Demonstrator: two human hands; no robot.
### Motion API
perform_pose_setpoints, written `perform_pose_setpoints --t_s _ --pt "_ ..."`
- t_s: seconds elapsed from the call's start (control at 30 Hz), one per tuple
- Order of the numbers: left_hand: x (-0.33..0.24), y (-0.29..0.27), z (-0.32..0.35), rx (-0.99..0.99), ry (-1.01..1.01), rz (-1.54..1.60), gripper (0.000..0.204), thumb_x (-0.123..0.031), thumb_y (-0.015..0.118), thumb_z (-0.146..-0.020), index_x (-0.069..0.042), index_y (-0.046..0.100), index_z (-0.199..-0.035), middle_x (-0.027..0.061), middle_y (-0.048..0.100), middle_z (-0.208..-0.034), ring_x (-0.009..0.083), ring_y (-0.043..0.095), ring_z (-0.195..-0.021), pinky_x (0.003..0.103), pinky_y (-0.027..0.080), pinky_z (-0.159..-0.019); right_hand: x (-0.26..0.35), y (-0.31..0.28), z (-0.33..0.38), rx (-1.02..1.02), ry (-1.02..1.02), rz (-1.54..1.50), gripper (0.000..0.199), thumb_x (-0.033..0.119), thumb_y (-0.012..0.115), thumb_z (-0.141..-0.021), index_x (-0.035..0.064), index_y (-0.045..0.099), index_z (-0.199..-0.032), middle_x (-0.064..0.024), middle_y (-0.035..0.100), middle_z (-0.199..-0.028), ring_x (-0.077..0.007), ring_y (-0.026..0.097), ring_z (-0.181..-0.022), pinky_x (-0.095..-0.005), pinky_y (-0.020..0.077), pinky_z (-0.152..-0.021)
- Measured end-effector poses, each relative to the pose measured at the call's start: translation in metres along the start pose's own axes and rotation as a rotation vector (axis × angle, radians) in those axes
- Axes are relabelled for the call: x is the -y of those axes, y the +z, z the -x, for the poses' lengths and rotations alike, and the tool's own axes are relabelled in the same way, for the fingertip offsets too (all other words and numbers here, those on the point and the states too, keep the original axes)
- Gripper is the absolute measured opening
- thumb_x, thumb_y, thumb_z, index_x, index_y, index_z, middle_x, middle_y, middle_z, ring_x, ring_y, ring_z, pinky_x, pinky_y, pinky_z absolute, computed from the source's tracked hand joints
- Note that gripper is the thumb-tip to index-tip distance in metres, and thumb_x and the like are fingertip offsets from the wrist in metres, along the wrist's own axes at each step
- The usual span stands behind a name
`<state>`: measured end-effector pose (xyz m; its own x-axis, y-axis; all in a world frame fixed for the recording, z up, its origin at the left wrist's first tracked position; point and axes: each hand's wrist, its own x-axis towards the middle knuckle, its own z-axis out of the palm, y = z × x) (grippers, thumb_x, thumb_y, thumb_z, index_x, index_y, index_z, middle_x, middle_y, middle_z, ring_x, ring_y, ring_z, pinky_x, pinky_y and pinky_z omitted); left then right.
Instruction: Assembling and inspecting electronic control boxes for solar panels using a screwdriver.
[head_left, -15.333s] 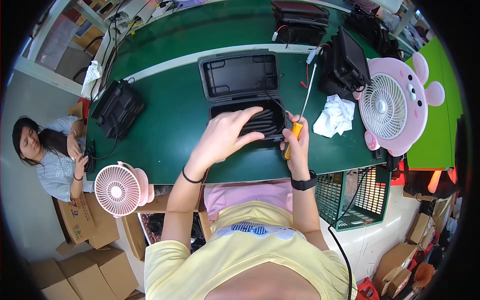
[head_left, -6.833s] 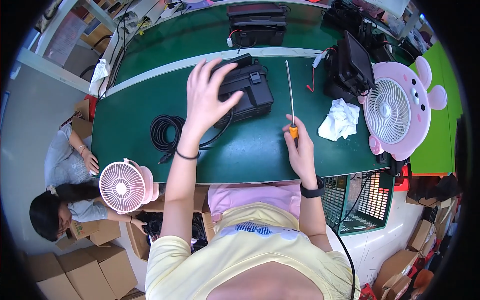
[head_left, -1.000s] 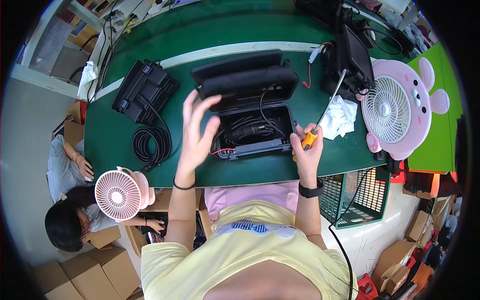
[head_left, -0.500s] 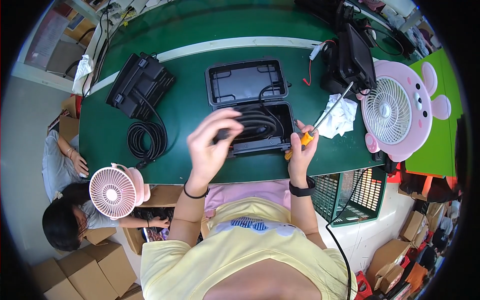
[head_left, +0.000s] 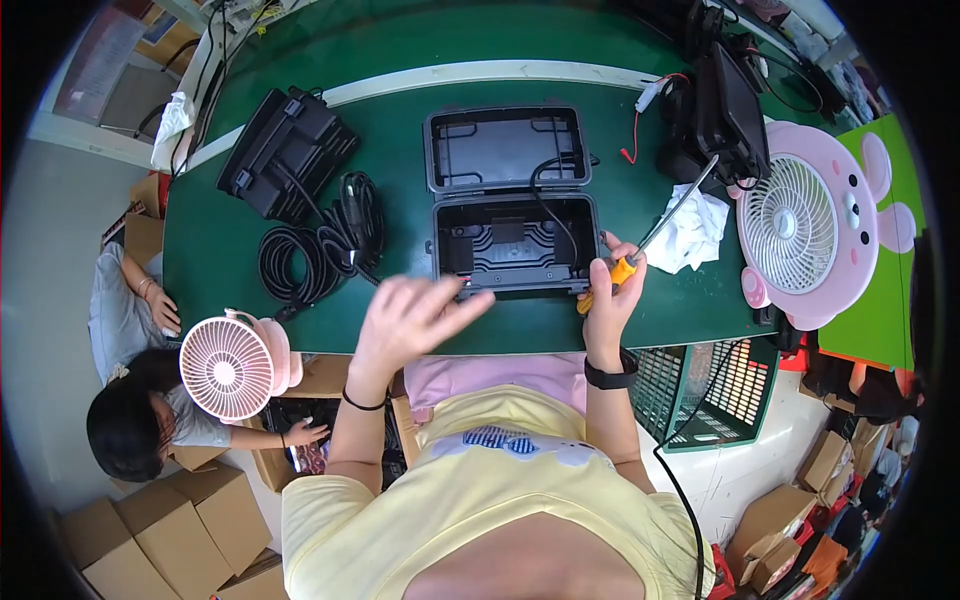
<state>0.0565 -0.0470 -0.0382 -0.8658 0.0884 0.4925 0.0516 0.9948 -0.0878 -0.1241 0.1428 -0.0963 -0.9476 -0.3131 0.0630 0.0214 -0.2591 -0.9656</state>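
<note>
My left hand, slightly blurred, hovers with fingers spread and nothing in them, by the front left corner of an open black plastic case. The case's lid lies folded back on the far side, and a thin black cable loops from it into the body. My right hand is closed around the orange handle of a screwdriver, its shaft slanting up to the right, beside the case's right end. Left of the case, a bundled black cable lies next to another coiled black cable.
A closed black case stands at the far left, another black device at the far right. Crumpled white tissue and a pink bunny-shaped fan are on the right. A small pink fan and a co-worker are at the left.
My left hand has let go of the bundled cable, which has moved from the open case to the table at left. The hand has opened and drawn nearer. My right hand keeps the screwdriver.
</note>
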Motion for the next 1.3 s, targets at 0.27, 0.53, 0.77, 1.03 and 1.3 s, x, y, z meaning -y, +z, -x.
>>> perform_pose_setpoints --t_s 0.27,0.53,0.77,1.03,1.3 --pt "-0.013 0.002 0.000 -0.207 -0.221 0.542 0.060 -0.047 0.082 -0.070 -0.015 0.066 -0.117 0.0004 0.057 -0.072 0.0199 0.052 -0.058 0.032 0.044 -0.055 0.002 0.000 0.001 0.012 0.004 0.024 0.031 0.004 0.066 -0.090 0.0079 0.042 -0.110 -0.0188 0.056 -0.127 -0.0027 0.049 -0.065 -0.0164 0.0458 -0.051" --pt "-0.017 -0.011 -0.066 0.054 -0.607 0.379 0.037 -0.041 0.066 -0.093 -0.021 0.064 -0.125 0.0151 0.044 -0.096 0.0347 0.057 -0.078 0.044 0.050 -0.068 -0.004 -0.001 0.002 0.014 -0.042 0.005 0.030 0.006 0.067 -0.091 0.0077 0.043 -0.110 -0.0187 0.056 -0.127 -0.0027 0.049 -0.064 -0.0165 0.0459 -0.051" --pt "-0.007 0.013 -0.068 0.002 -0.666 0.136 0.010 -0.015 0.071 -0.089 -0.010 0.069 -0.097 0.0117 0.049 -0.089 0.0318 0.061 -0.071 0.042 0.052 -0.060 0.001 0.002 0.004 0.009 -0.010 0.000 0.030 0.006 0.067 -0.091 0.0067 0.043 -0.108 -0.0184 0.056 -0.127 -0.0028 0.049 -0.065 -0.0166 0.0454 -0.049" --pt "-0.025 0.012 -0.091 0.128 -0.353 0.626 0.061 -0.011 0.070 -0.087 -0.008 0.047 -0.144 0.0161 0.059 -0.098 0.0339 0.055 -0.089 0.043 0.047 -0.084 -0.001 -0.001 0.003 0.014 -0.026 0.030 0.028 0.007 0.065 -0.092 0.0070 0.044 -0.110 -0.0170 0.055 -0.129 -0.0038 0.052 -0.064 -0.0167 0.0461 -0.050" --pt "-0.036 0.018 -0.076 0.319 -0.152 0.325 0.082 -0.054 0.071 -0.078 -0.024 0.043 -0.149 0.0094 0.065 -0.095 0.0278 0.066 -0.083 0.039 0.056 -0.073 0.010 -0.004 -0.003 0.082 0.018 0.035 0.028 0.006 0.066 -0.092 0.0076 0.045 -0.110 -0.0124 0.057 -0.131 -0.0026 0.051 -0.074 -0.0158 0.0463 -0.054"
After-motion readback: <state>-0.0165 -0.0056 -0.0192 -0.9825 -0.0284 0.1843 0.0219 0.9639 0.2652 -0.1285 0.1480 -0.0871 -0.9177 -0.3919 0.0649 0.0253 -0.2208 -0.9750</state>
